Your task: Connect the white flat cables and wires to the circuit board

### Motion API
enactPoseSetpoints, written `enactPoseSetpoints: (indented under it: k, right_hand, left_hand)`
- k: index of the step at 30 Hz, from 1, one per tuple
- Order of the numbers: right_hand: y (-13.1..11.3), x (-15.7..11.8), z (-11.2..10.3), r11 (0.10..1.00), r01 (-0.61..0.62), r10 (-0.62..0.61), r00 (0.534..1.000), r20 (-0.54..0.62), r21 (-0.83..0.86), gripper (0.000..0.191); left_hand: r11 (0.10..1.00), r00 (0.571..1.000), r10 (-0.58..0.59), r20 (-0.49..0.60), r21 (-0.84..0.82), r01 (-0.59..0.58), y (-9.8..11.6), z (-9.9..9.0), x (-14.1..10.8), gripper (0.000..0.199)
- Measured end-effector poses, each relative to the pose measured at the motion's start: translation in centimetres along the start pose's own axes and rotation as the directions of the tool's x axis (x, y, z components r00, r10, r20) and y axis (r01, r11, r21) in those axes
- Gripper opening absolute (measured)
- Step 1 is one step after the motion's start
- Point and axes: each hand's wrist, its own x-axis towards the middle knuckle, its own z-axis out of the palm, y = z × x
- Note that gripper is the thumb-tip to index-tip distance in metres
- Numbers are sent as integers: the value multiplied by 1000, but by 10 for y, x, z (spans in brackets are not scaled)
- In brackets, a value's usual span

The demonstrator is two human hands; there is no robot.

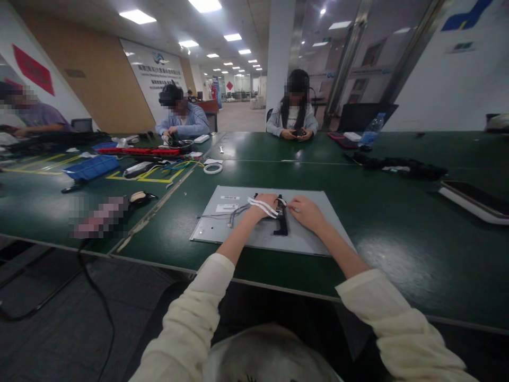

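A grey metal panel [242,233], like the back of a flat screen, lies on the table in front of me. On its middle sits a black bracket-like part [283,225]. My left hand [267,202] rests over the upper left of this black part, its fingers mostly hidden. White strips [263,207] lie across the back of that hand and wrist. My right hand [307,212] is at the black part's right side, thumb and finger pinched together; what they hold is too small to make out. Thin grey cables [234,212] run over the panel to the left.
On the green table [382,212], a white tape roll [212,168], blue tray [90,167] and wrench [221,150] lie beyond the panel. A phone on a white box [475,201] and a bottle [371,131] stand right. Several people, one a person opposite [293,122], sit around.
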Motion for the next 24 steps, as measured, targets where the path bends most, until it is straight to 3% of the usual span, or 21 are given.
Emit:
enactPoseSetpoints:
  k: [14, 24]
  right_hand:
    - [0, -3, -3, 999, -9, 13, 996, -87, 48, 25]
    - [-4, -4, -3, 996, 45, -41, 998, 54, -82, 25]
  left_hand:
    - [995, 988, 101, -115, 15, -100, -3, 10, -2, 26]
    - [996, 985, 85, -150, -21, -90, -7, 20, 3, 27]
